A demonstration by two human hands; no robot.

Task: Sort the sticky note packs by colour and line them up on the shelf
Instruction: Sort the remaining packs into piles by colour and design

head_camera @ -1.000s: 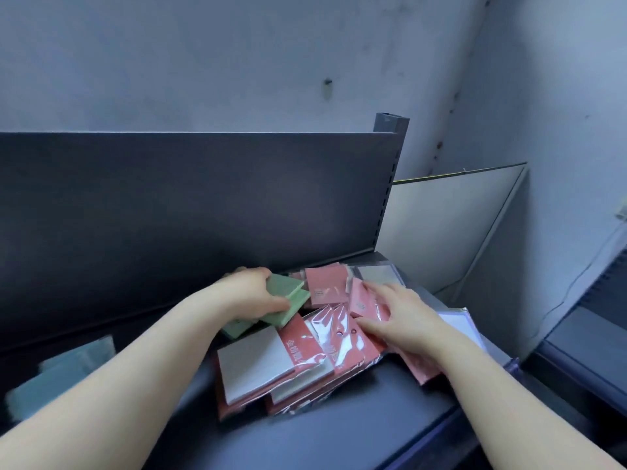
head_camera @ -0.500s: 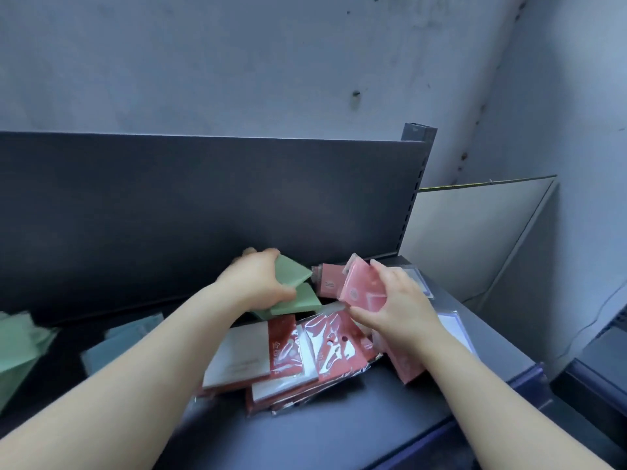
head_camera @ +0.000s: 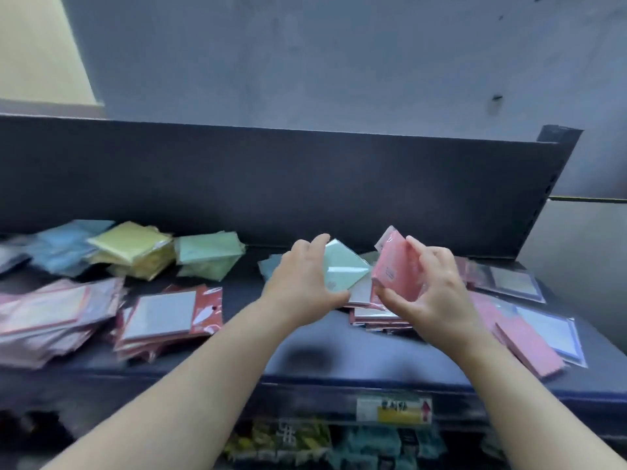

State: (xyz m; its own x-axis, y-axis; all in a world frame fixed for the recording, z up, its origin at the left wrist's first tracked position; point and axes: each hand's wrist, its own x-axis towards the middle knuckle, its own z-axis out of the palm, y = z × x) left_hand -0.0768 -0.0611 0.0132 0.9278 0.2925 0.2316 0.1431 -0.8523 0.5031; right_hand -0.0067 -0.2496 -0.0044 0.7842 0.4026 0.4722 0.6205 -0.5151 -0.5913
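2 hands work mid-frame: the left hand (head_camera: 298,283) grips a green pack (head_camera: 342,269), the right hand (head_camera: 431,293) pinches a pink pack (head_camera: 395,269). Bare shelf (head_camera: 339,361) lies below them; its edge label (head_camera: 393,409) is unreadable.

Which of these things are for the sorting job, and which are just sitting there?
For the job: left hand gripping green pack; right hand pinching pink pack; blue pile; yellow pile; green pile; shelf.
Just lying about: price label on the shelf's edge; goods below the shelf; pale panel at right.
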